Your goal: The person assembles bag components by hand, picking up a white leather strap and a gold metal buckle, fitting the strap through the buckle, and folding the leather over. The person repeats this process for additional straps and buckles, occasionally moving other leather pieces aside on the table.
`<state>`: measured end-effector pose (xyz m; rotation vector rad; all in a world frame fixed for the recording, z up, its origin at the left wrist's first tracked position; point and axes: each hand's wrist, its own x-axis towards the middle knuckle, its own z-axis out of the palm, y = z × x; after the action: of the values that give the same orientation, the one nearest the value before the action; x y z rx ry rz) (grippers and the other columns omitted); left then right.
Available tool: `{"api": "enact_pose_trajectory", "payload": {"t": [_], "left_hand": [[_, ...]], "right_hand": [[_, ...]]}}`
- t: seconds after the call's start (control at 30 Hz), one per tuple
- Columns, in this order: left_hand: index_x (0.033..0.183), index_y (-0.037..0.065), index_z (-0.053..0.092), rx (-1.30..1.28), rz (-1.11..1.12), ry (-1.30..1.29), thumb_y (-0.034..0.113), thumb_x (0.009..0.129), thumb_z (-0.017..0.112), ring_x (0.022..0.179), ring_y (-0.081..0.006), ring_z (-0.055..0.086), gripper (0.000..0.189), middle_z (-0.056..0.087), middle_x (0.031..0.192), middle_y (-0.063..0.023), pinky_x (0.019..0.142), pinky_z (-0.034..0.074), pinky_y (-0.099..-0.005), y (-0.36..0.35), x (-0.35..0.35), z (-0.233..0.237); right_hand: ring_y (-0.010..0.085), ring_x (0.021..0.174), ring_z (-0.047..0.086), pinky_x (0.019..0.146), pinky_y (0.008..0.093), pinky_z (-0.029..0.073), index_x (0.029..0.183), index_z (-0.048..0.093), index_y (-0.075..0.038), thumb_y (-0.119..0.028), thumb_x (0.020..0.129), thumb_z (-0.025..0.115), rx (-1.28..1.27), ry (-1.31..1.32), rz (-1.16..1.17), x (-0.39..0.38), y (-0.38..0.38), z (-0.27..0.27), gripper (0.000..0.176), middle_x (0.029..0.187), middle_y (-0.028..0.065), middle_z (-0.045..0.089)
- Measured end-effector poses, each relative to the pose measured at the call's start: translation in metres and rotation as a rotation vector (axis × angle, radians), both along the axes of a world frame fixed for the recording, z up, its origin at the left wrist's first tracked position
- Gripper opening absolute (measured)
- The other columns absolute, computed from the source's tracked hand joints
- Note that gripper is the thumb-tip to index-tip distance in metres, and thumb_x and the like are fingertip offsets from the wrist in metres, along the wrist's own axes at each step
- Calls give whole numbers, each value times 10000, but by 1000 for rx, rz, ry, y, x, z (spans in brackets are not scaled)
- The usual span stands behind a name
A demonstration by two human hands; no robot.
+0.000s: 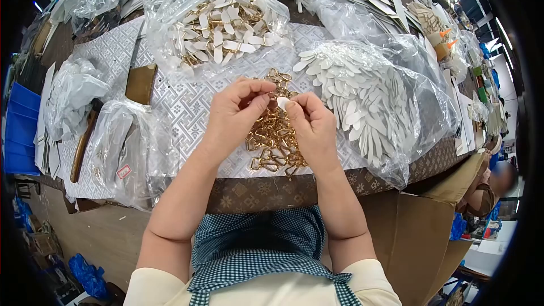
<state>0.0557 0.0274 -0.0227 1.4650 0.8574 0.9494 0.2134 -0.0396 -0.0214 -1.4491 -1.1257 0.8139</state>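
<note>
Over a pile of gold-coloured metal snap hooks [277, 144], my two hands meet with their fingertips close together. My right hand [314, 127] pinches a small white strip [282, 102] between thumb and forefinger. My left hand [235, 113] is closed in a pinch just beside that strip; whatever lies between its fingertips is too small and hidden to make out, with gold metal showing right behind. To the right, many loose white strips [362, 96] spill from a clear plastic bag. Behind my hands, another clear bag holds white strips fitted with gold hooks [221, 31].
A patterned sheet [192, 110] covers the brown table. At left lie crumpled plastic bags [76, 93], a wooden-handled hammer [84, 141] and a blue bin [21, 130]. An opened cardboard box [416, 238] stands below the right edge. Another person [481, 192] is at far right.
</note>
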Motion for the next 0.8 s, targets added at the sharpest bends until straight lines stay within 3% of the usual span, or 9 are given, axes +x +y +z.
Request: {"api": "enact_pose_trajectory", "payload": {"t": [0.13,0.2,0.3,0.4,0.5,0.6,0.7,0.73,0.8], "left_hand": [[1115,-3,669,69,-61,15,19,941,593,903,-107,650,191,643,984,-25,778,543,-228,-3,2,2],[1102,-12,662,71,-59,-10,15,941,592,889,-112,655,177,647,969,-33,781,545,-225,-3,3,1],[1040,-27,656,-264,-68,-255,22,911,620,816,-90,632,143,658,939,-42,748,505,-221,-7,5,4],[1020,-29,638,-288,-60,-242,49,920,626,820,-89,641,127,675,938,-57,757,516,-225,-5,3,4],[1036,-6,648,-184,-46,-127,69,901,648,801,-110,644,154,665,922,-57,731,521,-254,-2,4,-1],[1068,38,666,282,96,297,126,857,710,831,-155,639,233,644,950,-53,734,526,-307,-3,7,-4],[1066,73,682,759,100,506,126,800,726,901,-234,606,275,627,985,-67,814,493,-361,-2,19,-10],[1053,76,692,704,45,585,126,783,723,987,-285,570,276,627,1027,-75,892,460,-388,-4,22,-14],[1052,72,696,731,35,671,119,789,717,944,-290,583,269,633,997,-82,860,475,-389,-4,26,-13]], "right_hand": [[55,593,461,544,228,380,893,613,-6,-158,930,637,43,-138,-33,-2,1,-1,158,648,10,544],[55,597,464,547,230,388,899,612,-5,-163,938,631,24,-83,-10,1,0,-1,163,668,-2,559],[45,597,453,543,225,380,915,608,-6,-178,955,620,23,100,48,3,0,-3,176,684,-24,553],[17,581,438,513,189,370,948,598,-19,-207,983,592,5,299,95,6,0,-1,191,687,-48,525],[12,557,445,489,177,379,949,592,-27,-216,989,583,28,364,59,8,1,2,194,678,-41,522],[19,538,453,474,182,395,950,588,-29,-220,992,578,69,404,9,9,1,2,196,680,-32,527],[27,534,453,474,190,403,954,583,-27,-224,998,571,104,471,-46,13,2,4,202,684,-20,529],[28,536,449,475,195,406,956,580,-24,-226,1002,565,115,491,-56,15,2,4,208,690,-15,529],[30,537,446,477,196,408,960,578,-24,-223,1000,568,133,485,-62,18,3,1,203,684,-15,524]]}}
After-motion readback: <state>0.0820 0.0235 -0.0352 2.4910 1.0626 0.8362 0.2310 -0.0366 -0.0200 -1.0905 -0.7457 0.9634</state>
